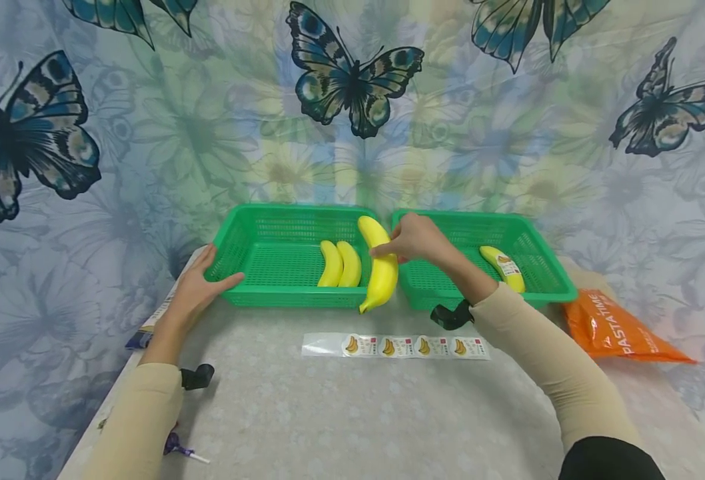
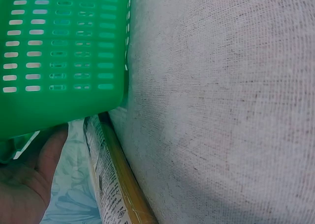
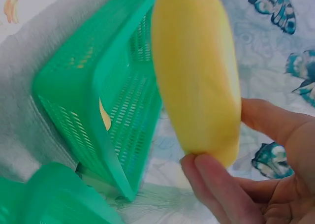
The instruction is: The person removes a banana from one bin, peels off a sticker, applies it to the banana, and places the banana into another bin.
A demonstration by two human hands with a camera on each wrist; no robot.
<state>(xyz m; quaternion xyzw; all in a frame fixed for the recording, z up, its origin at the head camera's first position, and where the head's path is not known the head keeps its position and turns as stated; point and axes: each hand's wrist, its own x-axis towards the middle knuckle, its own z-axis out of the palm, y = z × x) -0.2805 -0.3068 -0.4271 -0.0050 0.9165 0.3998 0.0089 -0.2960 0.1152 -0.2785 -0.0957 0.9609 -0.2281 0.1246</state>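
Banana [image 1: 381, 267] pinched in right hand [image 1: 415, 239], held over the gap between left green basket [image 1: 250, 293] and right green basket [image 1: 544, 293]; left hand [image 1: 199, 290] resting open-fingered against left basket's outer corner

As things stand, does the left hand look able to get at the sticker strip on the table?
Probably yes: the left hand only rests on the left basket, and bare table lies between it and the sticker strip.

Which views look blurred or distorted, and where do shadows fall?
Head view: sharp, wide-angle bending at the edges, soft shadows on the table beneath the baskets. Left wrist: basket wall blurred, cloth weave sharp. Right wrist: banana close and soft, fingers blurred.
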